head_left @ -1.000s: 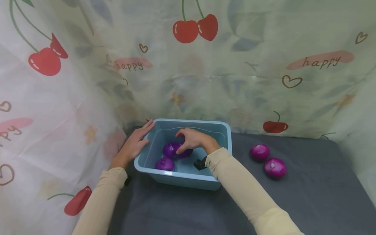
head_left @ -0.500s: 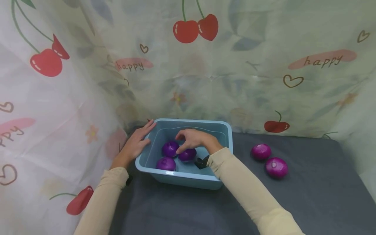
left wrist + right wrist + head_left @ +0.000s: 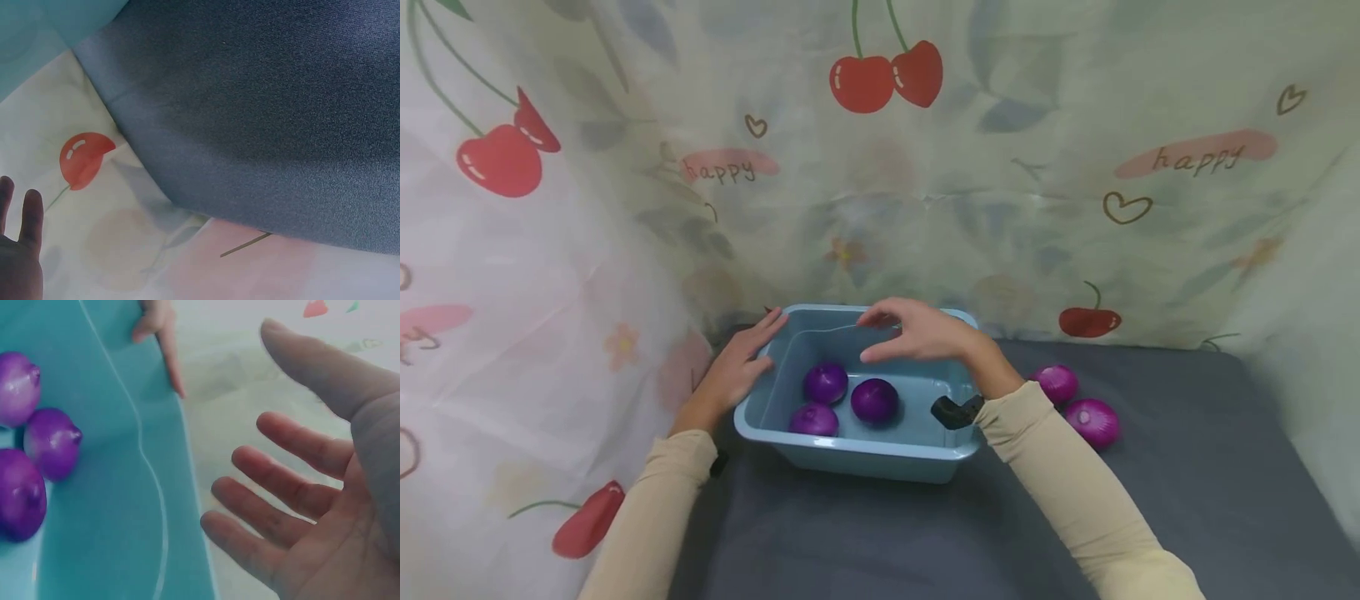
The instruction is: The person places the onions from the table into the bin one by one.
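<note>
Basin onions (image 3: 874, 401): three, left and centre of the blue basin (image 3: 865, 463).
Right hand (image 3: 925, 331): above basin, thumb and fingers apart.
Left hand (image 3: 737, 368): fingers straight, at left rim.
Table onions (image 3: 1093, 422): two, partly behind right sleeve (image 3: 1075, 492).
Backdrop (image 3: 1000, 196): cherry-print sheeting, behind basin.

The dark grey table (image 3: 880, 537) carries a light-blue basin (image 3: 865, 462) and, to its right, two purple onions (image 3: 1094, 423) side by side.
</note>
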A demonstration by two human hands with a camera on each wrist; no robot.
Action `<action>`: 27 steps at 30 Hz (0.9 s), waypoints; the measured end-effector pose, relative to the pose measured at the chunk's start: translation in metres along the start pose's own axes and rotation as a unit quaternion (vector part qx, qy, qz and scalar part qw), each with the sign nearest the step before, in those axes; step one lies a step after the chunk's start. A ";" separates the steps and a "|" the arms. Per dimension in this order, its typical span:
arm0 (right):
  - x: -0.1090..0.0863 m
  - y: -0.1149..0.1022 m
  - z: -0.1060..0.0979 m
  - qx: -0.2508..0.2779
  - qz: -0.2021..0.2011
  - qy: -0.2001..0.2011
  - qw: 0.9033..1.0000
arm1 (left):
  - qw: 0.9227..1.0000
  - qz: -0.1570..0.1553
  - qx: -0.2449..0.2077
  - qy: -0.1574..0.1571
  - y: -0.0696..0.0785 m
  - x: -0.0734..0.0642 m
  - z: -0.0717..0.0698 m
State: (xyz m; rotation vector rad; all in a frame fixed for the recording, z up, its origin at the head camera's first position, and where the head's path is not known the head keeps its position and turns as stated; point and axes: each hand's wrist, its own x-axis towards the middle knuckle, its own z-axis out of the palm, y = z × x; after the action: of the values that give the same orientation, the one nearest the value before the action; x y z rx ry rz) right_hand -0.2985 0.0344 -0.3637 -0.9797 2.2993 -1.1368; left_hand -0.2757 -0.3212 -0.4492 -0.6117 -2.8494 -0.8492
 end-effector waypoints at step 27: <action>-0.132 0.092 -0.047 -0.008 0.079 0.186 0.979 | 1.000 -0.017 -0.015 -0.005 0.010 -0.002 -0.001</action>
State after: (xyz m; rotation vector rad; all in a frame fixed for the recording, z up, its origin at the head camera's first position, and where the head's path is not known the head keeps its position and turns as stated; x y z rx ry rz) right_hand -0.2755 0.1958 -0.4051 -0.6150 2.6234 -1.3259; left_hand -0.2697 -0.3151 -0.4437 -0.5746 -2.8681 -0.8988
